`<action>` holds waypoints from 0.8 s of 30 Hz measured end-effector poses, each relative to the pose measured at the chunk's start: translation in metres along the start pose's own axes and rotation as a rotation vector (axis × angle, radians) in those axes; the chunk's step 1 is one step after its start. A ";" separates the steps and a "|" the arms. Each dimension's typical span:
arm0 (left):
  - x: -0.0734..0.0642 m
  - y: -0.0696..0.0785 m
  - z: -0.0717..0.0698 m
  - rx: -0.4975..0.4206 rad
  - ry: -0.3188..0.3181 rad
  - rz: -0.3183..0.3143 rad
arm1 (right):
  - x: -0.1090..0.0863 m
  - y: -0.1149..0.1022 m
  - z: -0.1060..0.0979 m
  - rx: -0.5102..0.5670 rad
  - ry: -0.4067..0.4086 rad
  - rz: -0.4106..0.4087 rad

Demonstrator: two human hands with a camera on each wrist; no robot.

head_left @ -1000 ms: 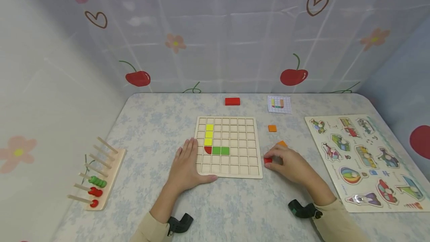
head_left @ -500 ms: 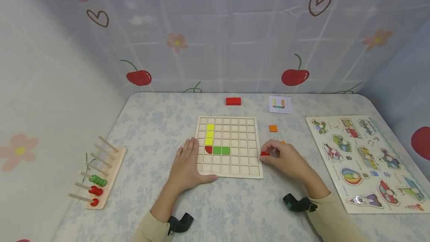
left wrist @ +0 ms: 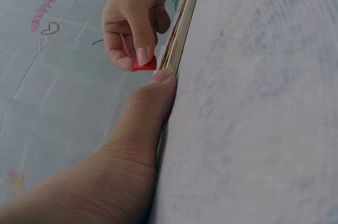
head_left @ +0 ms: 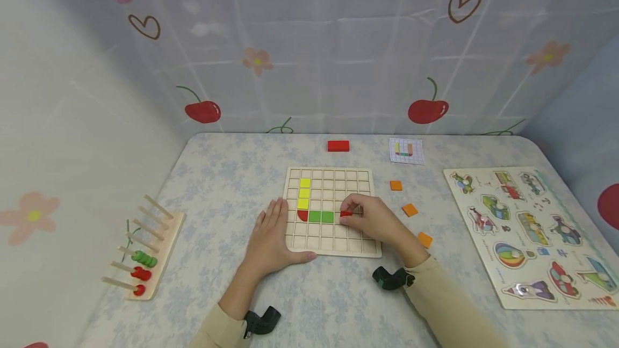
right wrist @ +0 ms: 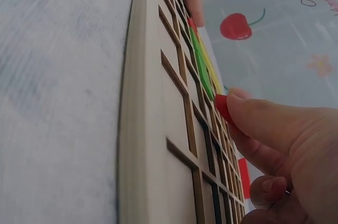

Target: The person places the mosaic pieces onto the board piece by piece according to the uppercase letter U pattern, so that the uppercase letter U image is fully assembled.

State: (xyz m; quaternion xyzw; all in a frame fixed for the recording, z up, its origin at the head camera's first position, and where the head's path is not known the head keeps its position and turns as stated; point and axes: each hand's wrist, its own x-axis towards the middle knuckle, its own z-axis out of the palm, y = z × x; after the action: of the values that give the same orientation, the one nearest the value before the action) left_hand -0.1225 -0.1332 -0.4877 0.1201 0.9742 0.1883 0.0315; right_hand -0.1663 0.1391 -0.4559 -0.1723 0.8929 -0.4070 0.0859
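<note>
A wooden grid board (head_left: 333, 243) lies flat on the table. Its left column bears several yellow square tiles (head_left: 303, 193), with a red rounded-corner tile (head_left: 302, 215) below them and two green square tiles (head_left: 321, 217) to the right of that. My right hand (head_left: 374, 219) pinches a small red tile (right wrist: 222, 108) between thumb and fingertips, close over the cell just right of the green tiles. Along the board's left edge my left hand (head_left: 268, 238) rests with fingers straight, its thumb (left wrist: 150, 100) against the front edge.
Orange tiles (head_left: 410, 209) lie right of the board. Behind it are a red block (head_left: 338, 146) and a pattern card (head_left: 406, 151). A bead peg rack (head_left: 162, 254) stands at left, a picture puzzle board (head_left: 532, 235) at right.
My right hand has carried the red tile leftward from the table beside the board to over the grid, uncovering orange tiles. The left hand has stayed at the board's edge.
</note>
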 end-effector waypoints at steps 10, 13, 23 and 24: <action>0.000 0.001 0.000 -0.004 0.007 0.003 | 0.009 -0.005 0.010 -0.073 -0.009 -0.001; 0.000 0.001 0.000 0.000 0.000 -0.001 | 0.009 -0.005 0.011 -0.129 0.005 -0.011; 0.001 0.000 0.001 0.015 -0.007 -0.007 | 0.005 -0.006 0.012 -0.220 0.013 -0.094; 0.001 0.000 0.001 0.015 -0.008 -0.008 | 0.004 -0.005 0.012 -0.227 0.013 -0.103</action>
State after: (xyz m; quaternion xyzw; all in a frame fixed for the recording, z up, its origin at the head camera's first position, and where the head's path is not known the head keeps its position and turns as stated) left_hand -0.1231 -0.1330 -0.4882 0.1174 0.9759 0.1805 0.0353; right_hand -0.1656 0.1262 -0.4597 -0.2239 0.9237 -0.3084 0.0392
